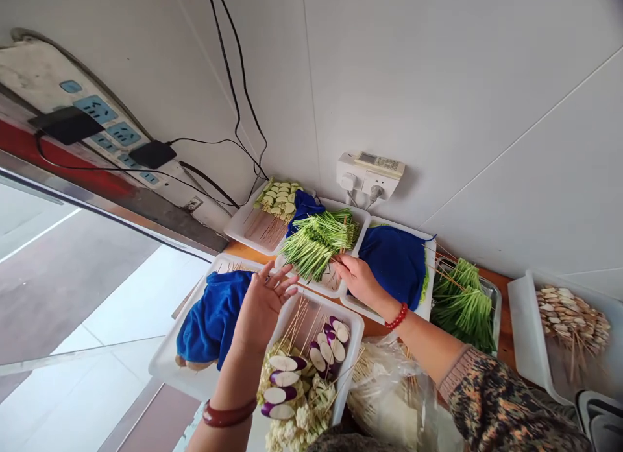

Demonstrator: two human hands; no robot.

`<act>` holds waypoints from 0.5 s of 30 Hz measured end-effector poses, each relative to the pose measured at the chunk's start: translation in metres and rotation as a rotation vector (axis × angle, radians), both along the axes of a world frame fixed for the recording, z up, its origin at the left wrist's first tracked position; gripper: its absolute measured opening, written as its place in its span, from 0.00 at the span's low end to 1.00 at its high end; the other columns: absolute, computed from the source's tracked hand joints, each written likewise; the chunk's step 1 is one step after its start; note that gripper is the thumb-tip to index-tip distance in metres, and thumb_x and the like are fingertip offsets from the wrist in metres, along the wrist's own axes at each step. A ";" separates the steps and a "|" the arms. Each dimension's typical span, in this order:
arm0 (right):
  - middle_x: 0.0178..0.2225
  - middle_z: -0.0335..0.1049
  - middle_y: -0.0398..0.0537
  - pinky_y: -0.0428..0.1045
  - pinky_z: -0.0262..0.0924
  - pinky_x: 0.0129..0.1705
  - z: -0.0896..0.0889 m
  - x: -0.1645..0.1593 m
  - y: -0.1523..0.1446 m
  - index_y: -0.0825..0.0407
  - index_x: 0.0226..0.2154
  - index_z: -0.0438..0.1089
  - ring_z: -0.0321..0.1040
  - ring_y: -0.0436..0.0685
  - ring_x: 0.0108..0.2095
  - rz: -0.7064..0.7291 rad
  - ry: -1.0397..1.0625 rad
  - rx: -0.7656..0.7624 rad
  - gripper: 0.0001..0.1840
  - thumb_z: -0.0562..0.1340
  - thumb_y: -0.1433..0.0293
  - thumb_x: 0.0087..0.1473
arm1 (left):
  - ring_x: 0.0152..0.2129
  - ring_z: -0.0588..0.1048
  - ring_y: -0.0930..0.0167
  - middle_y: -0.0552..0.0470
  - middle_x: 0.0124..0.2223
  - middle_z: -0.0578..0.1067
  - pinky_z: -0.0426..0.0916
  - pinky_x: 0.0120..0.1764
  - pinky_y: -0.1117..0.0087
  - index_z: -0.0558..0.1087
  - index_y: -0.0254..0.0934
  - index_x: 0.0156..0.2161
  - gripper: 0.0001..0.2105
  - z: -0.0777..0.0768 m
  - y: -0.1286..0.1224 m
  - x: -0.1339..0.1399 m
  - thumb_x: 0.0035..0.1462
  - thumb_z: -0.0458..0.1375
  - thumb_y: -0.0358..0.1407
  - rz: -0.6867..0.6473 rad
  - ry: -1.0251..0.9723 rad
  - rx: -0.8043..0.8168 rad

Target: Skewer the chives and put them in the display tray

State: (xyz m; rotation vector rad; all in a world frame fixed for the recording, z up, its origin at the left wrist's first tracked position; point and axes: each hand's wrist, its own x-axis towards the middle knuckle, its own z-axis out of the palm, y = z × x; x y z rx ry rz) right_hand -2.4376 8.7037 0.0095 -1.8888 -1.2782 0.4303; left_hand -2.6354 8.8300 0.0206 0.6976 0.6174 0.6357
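My right hand (363, 280), with a red bead bracelet, is closed on the wooden stick ends of skewered green chive-like stalks (309, 248). The stalks are at the front of a white tray (363, 212), with more of the same kind behind them. My left hand (260, 306) is open, palm up and fingers spread, in front of the stalks and holding nothing. Below it, a white tray (357, 332) holds skewered eggplant slices (283, 379) and cauliflower (296, 423). A blue cloth (214, 316) covers the tray left of my left hand.
At the back left, a tray holds skewered green slices (280, 196). Another blue cloth (394, 261) lies over a tray to the right. Farther right are more green skewers (464, 303) and mushroom-like skewers (574, 319). A plastic bag (389, 393) is in front. Cords hang near a power strip (97, 108).
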 end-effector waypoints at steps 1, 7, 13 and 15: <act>0.23 0.67 0.42 0.47 0.59 0.32 0.000 0.004 0.002 0.49 0.27 0.63 0.65 0.52 0.25 0.005 0.026 0.002 0.16 0.50 0.66 0.67 | 0.42 0.78 0.64 0.44 0.51 0.77 0.73 0.42 0.65 0.69 0.41 0.55 0.23 -0.004 0.005 -0.002 0.58 0.60 0.49 0.068 0.047 0.093; 0.20 0.65 0.40 0.47 0.56 0.28 0.002 0.012 0.001 0.48 0.24 0.62 0.62 0.51 0.23 0.119 0.178 -0.030 0.15 0.53 0.65 0.63 | 0.61 0.66 0.63 0.47 0.63 0.70 0.61 0.59 0.68 0.71 0.44 0.58 0.26 -0.004 0.039 0.002 0.54 0.65 0.43 0.039 0.206 0.522; 0.20 0.64 0.41 0.47 0.56 0.27 0.009 0.021 -0.002 0.50 0.22 0.64 0.58 0.49 0.22 0.294 0.385 -0.105 0.21 0.56 0.56 0.61 | 0.68 0.52 0.56 0.45 0.67 0.64 0.46 0.68 0.61 0.72 0.40 0.58 0.40 0.010 0.087 0.046 0.34 0.75 0.33 -0.319 0.097 0.639; 0.21 0.64 0.41 0.46 0.56 0.27 0.010 0.024 -0.002 0.51 0.22 0.63 0.57 0.49 0.22 0.318 0.433 -0.128 0.23 0.56 0.52 0.60 | 0.67 0.54 0.53 0.42 0.65 0.67 0.48 0.67 0.57 0.72 0.37 0.58 0.43 0.008 0.096 0.054 0.31 0.76 0.33 -0.452 0.064 0.615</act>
